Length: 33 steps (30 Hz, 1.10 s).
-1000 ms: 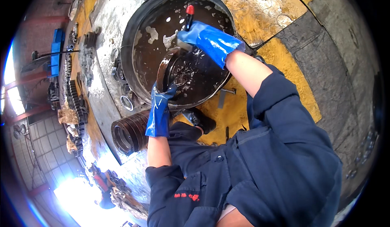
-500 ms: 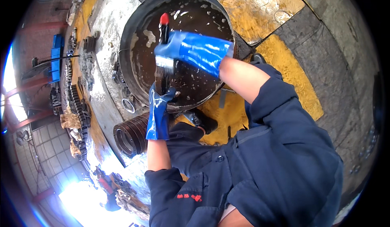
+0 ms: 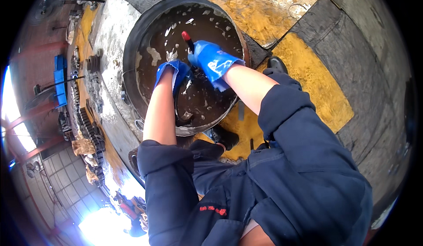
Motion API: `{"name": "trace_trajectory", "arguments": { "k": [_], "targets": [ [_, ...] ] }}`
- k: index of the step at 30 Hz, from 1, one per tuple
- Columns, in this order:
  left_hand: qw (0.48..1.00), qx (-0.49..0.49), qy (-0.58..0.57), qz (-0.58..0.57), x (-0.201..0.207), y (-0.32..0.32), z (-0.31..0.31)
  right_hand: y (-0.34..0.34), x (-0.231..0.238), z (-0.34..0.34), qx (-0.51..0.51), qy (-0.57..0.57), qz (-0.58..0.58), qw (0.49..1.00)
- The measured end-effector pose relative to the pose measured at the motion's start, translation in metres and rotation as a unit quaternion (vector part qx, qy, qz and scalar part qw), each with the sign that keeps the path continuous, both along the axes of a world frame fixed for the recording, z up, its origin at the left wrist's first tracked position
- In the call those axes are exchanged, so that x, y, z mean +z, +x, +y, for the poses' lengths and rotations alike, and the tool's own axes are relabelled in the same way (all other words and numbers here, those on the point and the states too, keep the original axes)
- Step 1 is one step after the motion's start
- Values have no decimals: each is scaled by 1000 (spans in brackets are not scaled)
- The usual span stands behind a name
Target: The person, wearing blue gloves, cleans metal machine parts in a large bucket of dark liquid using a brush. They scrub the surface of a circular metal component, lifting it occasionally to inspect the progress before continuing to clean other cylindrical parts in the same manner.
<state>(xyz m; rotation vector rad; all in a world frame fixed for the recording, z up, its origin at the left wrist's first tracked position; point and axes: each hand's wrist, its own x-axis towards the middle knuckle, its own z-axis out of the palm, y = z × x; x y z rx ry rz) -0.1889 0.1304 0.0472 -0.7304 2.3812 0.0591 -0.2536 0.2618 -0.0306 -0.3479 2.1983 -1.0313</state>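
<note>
Two blue-gloved hands over a round metal tub (image 3: 131, 54) of dark liquid (image 3: 207, 31), a brush in the right.
The right hand (image 3: 209, 60) is clamped around the black handle of the brush (image 3: 188, 40), its red tip angled toward the tub's far edge; the brush's lower end is hidden below the glove, right of the tub's middle. The left hand (image 3: 176, 73) reaches past the near-left edge, wrist bent, its fingers hidden beneath the glove's cuff (whether apart or gripping, I cannot tell). Inside the near edge, a dark curved rim (image 3: 176, 108) is hard to make out; beyond that edge, the left sleeve (image 3: 165, 160) cuts off a dark cylindrical part (image 3: 133, 160).
</note>
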Motion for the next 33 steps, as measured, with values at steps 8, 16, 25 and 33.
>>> {"name": "trace_trajectory", "arguments": {
  "k": [8,16,25,33],
  "targets": [
    [925,184,302,139,41,50,11,-19,31,31,-71,-96,-50,992],
    [747,302,421,417,6,184,-19,12,117,33,31,-187,-87,978],
    [765,316,387,407,5,184,-17,26,85,-7,95,-162,-51,981],
    [752,319,397,418,-8,179,-18,-7,53,1,-9,-197,-50,979]
  ]
}}
